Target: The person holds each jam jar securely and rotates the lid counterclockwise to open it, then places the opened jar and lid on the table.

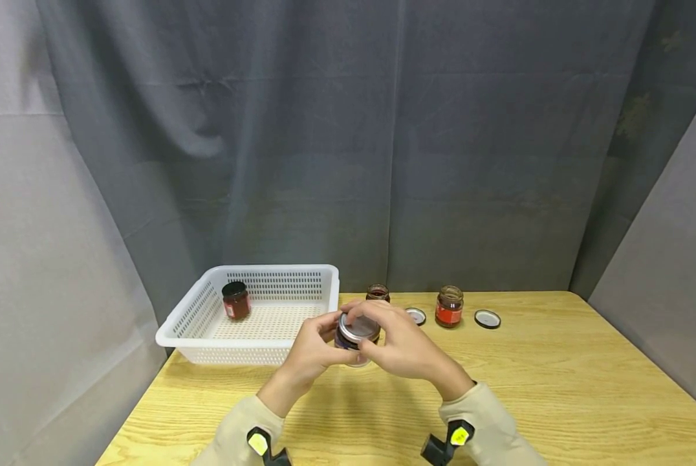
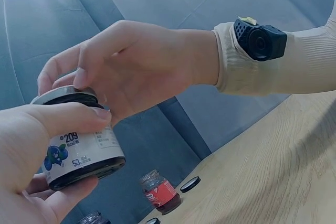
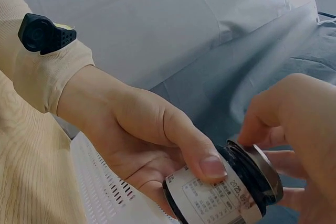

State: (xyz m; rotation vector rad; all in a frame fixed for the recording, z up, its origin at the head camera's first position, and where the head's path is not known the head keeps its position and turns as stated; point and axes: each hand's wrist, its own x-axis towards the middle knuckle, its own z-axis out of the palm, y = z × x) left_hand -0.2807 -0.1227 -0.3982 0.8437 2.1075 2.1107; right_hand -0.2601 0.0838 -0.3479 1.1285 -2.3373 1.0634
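Raised over the table, a jam jar with a white label showing blueberries is held in my left hand. The thumb presses the label side and the fingers wrap round the far side. My right hand grips the rim of its silver lid from above, fingers and thumb spread round the edge. In the right wrist view the lid looks slightly tilted on the jar's dark neck. The jar's contents are hidden.
Left stands a white perforated basket holding a dark-lidded red jar. Behind my hands are an open jar, partly hidden, and an open red-labelled jar. Two lids, one nearer and one farther right, lie upturned.
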